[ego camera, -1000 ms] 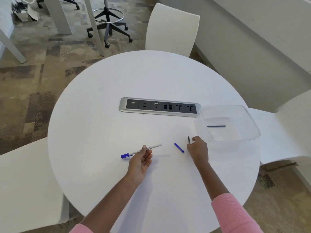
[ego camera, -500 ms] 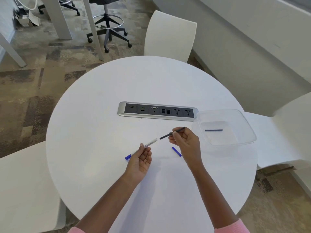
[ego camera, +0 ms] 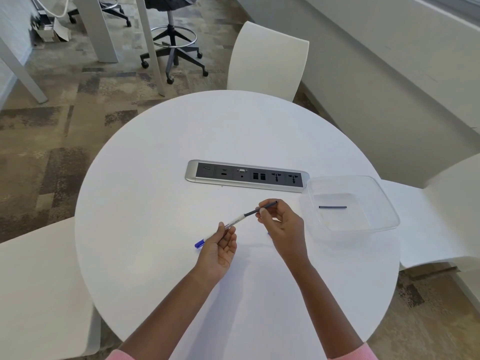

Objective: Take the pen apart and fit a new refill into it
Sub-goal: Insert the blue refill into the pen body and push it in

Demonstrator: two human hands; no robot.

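My left hand [ego camera: 220, 249] grips a white pen barrel [ego camera: 235, 220] with a blue cap end [ego camera: 199, 243] pointing down-left. A dark refill [ego camera: 255, 210] sticks out of the barrel's upper right end, and my right hand [ego camera: 283, 224] pinches that refill between thumb and fingers. Both are held just above the round white table [ego camera: 155, 203]. A small blue pen part [ego camera: 268, 233] on the table is almost hidden behind my right hand. Another dark refill [ego camera: 332, 207] lies in a clear plastic tray [ego camera: 384, 203] at the right.
A silver and black socket strip [ego camera: 246, 175] is set into the table beyond my hands. White chairs stand at the far side [ego camera: 267, 61], the left [ego camera: 39, 281] and the right [ego camera: 441, 216]. A wheeled stool [ego camera: 171, 42] stands on the carpet behind.
My right hand picked the dark refill off the table, brought it to the barrel's open end and has pushed it partly in. My left hand lifted the barrel slightly.
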